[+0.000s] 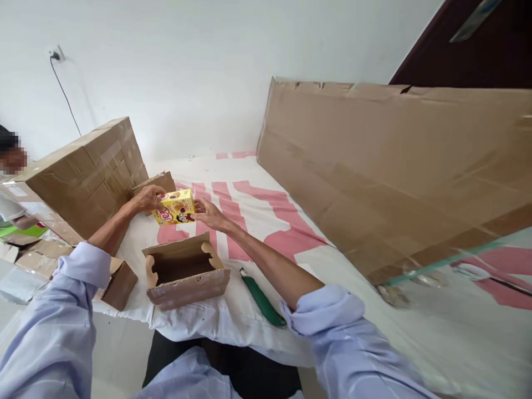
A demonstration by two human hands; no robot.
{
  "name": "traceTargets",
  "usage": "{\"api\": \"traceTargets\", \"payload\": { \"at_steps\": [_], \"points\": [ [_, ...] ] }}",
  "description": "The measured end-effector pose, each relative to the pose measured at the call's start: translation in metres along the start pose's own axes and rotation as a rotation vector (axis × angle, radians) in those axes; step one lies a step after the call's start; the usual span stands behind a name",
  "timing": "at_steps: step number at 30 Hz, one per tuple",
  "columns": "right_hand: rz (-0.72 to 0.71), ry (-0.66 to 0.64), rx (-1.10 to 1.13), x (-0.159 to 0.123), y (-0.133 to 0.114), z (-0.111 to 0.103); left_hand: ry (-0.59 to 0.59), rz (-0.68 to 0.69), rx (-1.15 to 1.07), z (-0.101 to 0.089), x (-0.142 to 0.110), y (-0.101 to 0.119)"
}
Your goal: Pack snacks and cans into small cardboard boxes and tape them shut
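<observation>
Both hands hold a yellow snack box point(177, 209) with red lettering and a cartoon figure, lifted above the white and pink cloth. My left hand point(148, 198) closes on its left end. My right hand point(210, 214) grips the right end with bent fingers. Nearer to me stands an open cardboard box point(187, 293) with cut-out flaps; its inside is dark and its contents cannot be made out. To the right of that box lies a green-handled utility knife point(262, 301), its metal tip pointing away from me.
A large taped carton point(89, 177) rises at the left, with a small carton point(164, 180) beside it. Another small box point(120, 285) sits at the near left edge. A big cardboard sheet point(374, 166) stands along the right. At far left is another person point(10, 213).
</observation>
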State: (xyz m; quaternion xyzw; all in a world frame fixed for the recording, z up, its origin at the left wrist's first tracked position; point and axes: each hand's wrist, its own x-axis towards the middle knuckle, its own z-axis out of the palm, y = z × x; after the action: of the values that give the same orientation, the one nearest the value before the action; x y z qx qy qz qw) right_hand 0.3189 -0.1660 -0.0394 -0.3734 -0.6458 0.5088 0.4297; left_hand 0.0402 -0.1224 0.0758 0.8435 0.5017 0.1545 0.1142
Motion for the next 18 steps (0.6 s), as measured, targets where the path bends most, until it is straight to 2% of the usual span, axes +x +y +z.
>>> {"api": "traceTargets", "payload": {
  "at_steps": [2, 4, 7, 9, 13, 16, 18],
  "points": [
    [0.053, -0.002, -0.032, -0.007, 0.003, -0.003, -0.039, -0.038, 0.059, 0.013, 0.003, -0.018],
    [0.086, -0.074, -0.022, -0.020, -0.002, -0.013, -0.028, -0.088, 0.116, 0.020, 0.006, -0.040],
    [0.136, -0.373, 0.012, -0.047, -0.023, -0.027, 0.020, -0.162, 0.188, 0.020, 0.014, -0.074],
    [0.154, -0.508, -0.065, -0.064, -0.039, -0.029, 0.041, -0.206, 0.226, 0.017, 0.022, -0.095],
    [0.190, -0.521, -0.270, -0.085, -0.057, -0.016, -0.003, -0.231, 0.267, 0.011, 0.044, -0.123],
    [0.165, -0.485, -0.345, -0.089, -0.060, -0.009, -0.071, -0.185, 0.266, 0.013, 0.057, -0.133],
    [0.157, -0.424, -0.368, -0.087, -0.061, -0.014, -0.086, -0.143, 0.268, 0.016, 0.063, -0.136]
  ]
}}
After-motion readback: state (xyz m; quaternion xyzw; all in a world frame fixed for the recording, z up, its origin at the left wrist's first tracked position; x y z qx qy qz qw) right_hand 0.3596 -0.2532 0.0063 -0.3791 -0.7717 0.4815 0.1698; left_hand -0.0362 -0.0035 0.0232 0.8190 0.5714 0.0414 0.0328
